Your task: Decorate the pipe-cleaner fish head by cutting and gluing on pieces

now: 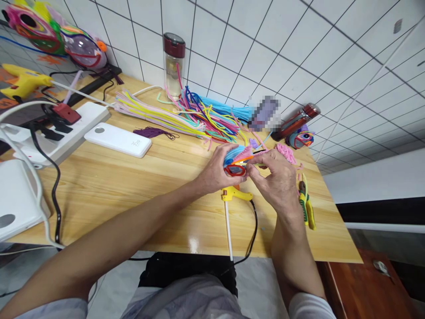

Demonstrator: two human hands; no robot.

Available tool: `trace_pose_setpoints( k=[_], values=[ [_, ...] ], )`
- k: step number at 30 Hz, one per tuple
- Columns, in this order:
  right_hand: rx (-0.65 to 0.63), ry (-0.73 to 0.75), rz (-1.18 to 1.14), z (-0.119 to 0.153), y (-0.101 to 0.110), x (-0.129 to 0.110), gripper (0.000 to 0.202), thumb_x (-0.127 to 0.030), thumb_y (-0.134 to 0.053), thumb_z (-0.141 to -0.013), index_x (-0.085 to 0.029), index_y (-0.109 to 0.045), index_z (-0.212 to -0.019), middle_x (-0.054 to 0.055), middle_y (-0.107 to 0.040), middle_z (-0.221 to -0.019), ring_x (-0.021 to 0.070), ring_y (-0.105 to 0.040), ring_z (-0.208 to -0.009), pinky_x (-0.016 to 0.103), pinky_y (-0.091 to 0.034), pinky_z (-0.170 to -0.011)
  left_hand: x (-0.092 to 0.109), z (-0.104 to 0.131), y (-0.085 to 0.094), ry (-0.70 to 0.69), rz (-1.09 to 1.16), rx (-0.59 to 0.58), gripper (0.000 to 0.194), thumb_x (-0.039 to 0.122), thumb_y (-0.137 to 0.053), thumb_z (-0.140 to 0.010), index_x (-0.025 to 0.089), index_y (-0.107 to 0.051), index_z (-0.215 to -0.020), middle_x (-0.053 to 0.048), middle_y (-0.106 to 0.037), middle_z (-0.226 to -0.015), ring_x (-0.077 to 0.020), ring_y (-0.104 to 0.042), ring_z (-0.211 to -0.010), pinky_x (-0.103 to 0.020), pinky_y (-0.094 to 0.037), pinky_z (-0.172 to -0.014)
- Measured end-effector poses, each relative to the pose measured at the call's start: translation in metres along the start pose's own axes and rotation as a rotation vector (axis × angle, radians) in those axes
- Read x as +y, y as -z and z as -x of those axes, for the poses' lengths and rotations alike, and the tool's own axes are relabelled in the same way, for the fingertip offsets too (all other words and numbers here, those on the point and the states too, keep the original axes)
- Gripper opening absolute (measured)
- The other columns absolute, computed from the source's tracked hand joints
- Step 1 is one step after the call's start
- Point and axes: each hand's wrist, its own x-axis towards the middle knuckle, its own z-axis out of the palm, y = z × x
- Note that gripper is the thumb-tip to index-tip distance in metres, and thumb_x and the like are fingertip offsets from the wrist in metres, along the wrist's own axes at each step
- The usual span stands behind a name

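Observation:
My left hand (215, 170) is wrapped round a small pipe-cleaner craft (235, 170), with blue and pink on top, some orange, and a red loop at its lower front. At the craft's right side, my right hand (277, 177) pinches a thin yellowish pipe cleaner (257, 165) between thumb and forefinger. Its fingertips meet the craft, and they partly hide the contact point. Just below both hands, a yellow glue gun (236, 193) lies on the table, a white glue stick pointing toward me. Green-and-yellow pliers (307, 206) lie right of my right wrist.
Bundles of coloured pipe cleaners (166, 116) spread along the back of the wooden table (133, 195). A glass bottle (174, 62) and a dark red flask (296, 122) stand and lean there. A white power bank (117, 140) and a power strip (66, 133) with cables occupy the left.

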Motion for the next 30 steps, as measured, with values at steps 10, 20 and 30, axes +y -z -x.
trace_pose_setpoints(
  k=[10,20,30],
  values=[
    [-0.001,-0.004,0.008,0.001,-0.001,0.001,0.011,-0.022,-0.069,-0.097,-0.025,-0.077,-0.091,0.005,-0.076,-0.085,0.0234,-0.069,-0.081,0.04,-0.053,-0.075,0.009,-0.001,0.007,0.161,0.166,-0.078,0.08,0.05,-0.086,-0.084,0.023,-0.052,-0.151,-0.017,-0.055,-0.155,-0.0358,-0.054,-0.148,-0.053,-0.043,-0.128],
    [-0.007,-0.026,-0.008,0.001,-0.001,-0.001,0.012,-0.023,-0.069,-0.098,-0.024,-0.077,-0.089,0.004,-0.073,-0.083,0.0222,-0.066,-0.079,0.039,-0.052,-0.075,0.015,-0.002,0.017,0.196,0.223,-0.154,0.058,0.045,-0.06,-0.102,0.021,-0.05,-0.154,-0.016,-0.054,-0.161,-0.0347,-0.046,-0.156,-0.055,-0.034,-0.134],
    [0.022,-0.05,-0.032,0.002,0.006,0.002,0.011,-0.023,-0.069,-0.098,-0.026,-0.079,-0.1,0.006,-0.08,-0.094,0.0246,-0.072,-0.088,0.041,-0.057,-0.082,0.011,-0.002,0.016,0.257,0.266,-0.132,0.059,0.042,-0.064,-0.099,0.021,-0.051,-0.152,-0.016,-0.053,-0.161,-0.0347,-0.047,-0.155,-0.055,-0.035,-0.134]
  ],
)
